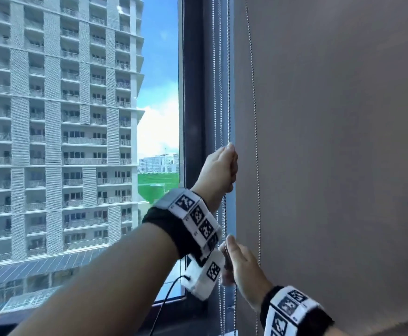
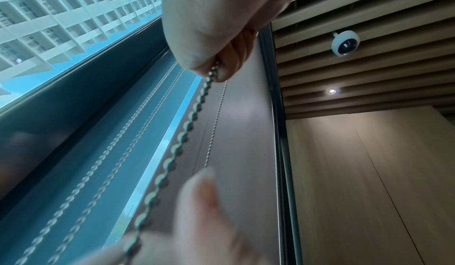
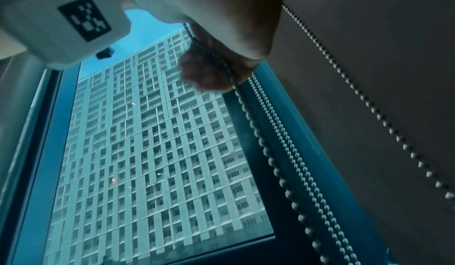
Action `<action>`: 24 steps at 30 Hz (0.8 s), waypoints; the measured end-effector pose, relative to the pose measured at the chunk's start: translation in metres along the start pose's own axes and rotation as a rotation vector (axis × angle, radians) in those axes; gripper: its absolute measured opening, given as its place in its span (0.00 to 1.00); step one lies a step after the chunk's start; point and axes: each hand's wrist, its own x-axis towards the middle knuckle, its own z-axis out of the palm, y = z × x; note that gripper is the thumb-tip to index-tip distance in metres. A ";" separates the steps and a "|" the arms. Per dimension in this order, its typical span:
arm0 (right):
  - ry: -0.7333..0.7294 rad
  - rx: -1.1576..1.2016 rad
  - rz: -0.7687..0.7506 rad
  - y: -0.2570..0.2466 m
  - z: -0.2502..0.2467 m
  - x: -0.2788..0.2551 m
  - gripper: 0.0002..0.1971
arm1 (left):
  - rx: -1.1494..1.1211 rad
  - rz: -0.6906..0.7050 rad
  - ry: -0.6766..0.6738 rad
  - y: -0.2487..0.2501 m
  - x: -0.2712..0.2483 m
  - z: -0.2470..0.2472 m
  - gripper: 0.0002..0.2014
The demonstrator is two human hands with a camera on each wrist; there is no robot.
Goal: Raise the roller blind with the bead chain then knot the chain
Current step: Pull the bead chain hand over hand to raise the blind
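My left hand (image 1: 218,169) pinches the metal bead chain (image 1: 228,98) high beside the grey roller blind (image 1: 331,141); my right hand (image 1: 240,267) grips it lower, fingers seemingly curled but mostly hidden. Smooth matte fabric, tiny round beads. The wristband markers (image 1: 198,214) carry no readable writing.

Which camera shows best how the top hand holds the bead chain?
The left wrist view: the fingers pinch the bead chain close up, each bead plain. The head view shows the left hand from behind, hiding the pinch. In the right wrist view the hand is seen from below, dark, with the chain running past.
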 end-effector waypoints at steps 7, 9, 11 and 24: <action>0.148 0.029 -0.134 -0.051 -0.022 0.042 0.31 | -0.049 -0.006 -0.008 -0.029 -0.024 -0.006 0.21; 0.151 0.053 -0.184 -0.081 -0.024 0.050 0.27 | -0.065 -0.006 -0.025 -0.036 -0.034 -0.007 0.21; 0.158 0.046 -0.203 -0.107 -0.025 0.055 0.22 | -0.062 0.004 -0.038 -0.038 -0.041 -0.007 0.20; 0.125 0.174 -0.301 -0.166 -0.011 0.070 0.19 | -0.003 -0.007 -0.137 -0.030 -0.045 0.003 0.17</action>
